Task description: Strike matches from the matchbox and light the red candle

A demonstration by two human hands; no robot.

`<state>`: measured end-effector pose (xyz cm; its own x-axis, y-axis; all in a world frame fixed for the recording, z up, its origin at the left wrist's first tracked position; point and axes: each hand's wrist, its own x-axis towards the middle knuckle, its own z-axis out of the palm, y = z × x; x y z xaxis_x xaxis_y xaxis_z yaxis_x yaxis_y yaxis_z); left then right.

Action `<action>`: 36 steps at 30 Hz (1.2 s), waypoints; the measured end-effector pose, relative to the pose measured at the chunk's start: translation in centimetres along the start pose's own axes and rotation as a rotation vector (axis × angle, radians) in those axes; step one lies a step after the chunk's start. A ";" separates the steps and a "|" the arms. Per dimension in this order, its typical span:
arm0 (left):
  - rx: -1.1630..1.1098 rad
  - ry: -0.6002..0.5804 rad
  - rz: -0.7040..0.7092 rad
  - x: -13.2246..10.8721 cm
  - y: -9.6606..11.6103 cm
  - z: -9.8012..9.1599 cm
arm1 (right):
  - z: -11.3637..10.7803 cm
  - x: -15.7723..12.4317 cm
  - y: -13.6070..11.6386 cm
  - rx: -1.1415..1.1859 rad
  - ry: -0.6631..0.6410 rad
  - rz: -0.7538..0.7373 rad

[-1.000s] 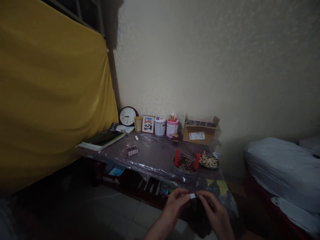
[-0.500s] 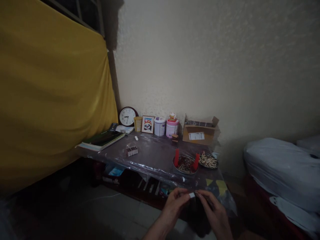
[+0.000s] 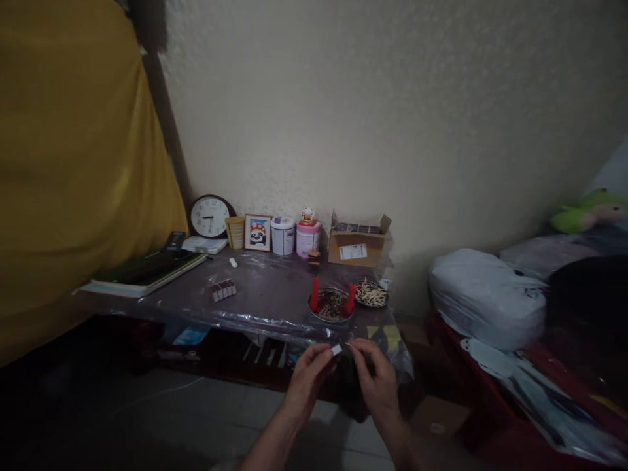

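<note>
My left hand (image 3: 310, 373) is closed around a small matchbox (image 3: 336, 350), whose pale end shows past the fingertips. Just to the right, my right hand (image 3: 375, 373) pinches a thin matchstick (image 3: 348, 344), its tip close to the box but with a small gap between them. Both hands are held in front of the table's near edge. Beyond them on the table sits a round dish (image 3: 330, 320) of dark bits with a red candle (image 3: 314, 294) upright on its left and a second red candle (image 3: 350, 299) leaning on its right. A plate of loose matchsticks (image 3: 371, 294) stands beside it.
A pack of matchboxes (image 3: 223, 290) lies on the plastic-covered table (image 3: 275, 288). Along the wall stand a clock (image 3: 210, 216), a panda picture (image 3: 258, 232), two tins and a cardboard box (image 3: 354, 252). Books (image 3: 147, 275) lie left; a white bag (image 3: 488, 297) rests right.
The view has swung right, so the table sits further left. My hands have drawn slightly apart, and the matchstick in my right hand now shows beside the box.
</note>
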<state>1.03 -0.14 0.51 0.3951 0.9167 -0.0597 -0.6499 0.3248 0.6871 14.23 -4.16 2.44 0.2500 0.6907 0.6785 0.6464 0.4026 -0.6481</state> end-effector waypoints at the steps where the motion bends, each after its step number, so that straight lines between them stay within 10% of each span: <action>1: -0.001 0.005 0.000 -0.1 0.0 0.1 | 0.1 0.0 0.0 -0.009 -0.003 -0.039; 9: -0.022 0.041 -0.024 -0.4 0.5 0.6 | -1.0 0.5 -1.1 -0.123 0.118 -0.170; 13: -0.031 0.009 -0.001 -0.6 0.7 0.6 | -0.8 0.4 -0.1 -0.172 -0.040 -0.242; 19: 0.017 0.003 0.010 -0.9 1.3 0.9 | -1.4 0.9 1.5 -0.197 0.056 0.092; 36: 0.052 0.097 0.036 -0.7 1.4 0.5 | -2.8 1.7 0.9 -0.063 0.260 0.214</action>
<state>0.18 -0.48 1.89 0.3057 0.9465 -0.1029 -0.6270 0.2815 0.7264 17.23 -4.29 3.97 0.5551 0.5757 0.6004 0.6010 0.2214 -0.7680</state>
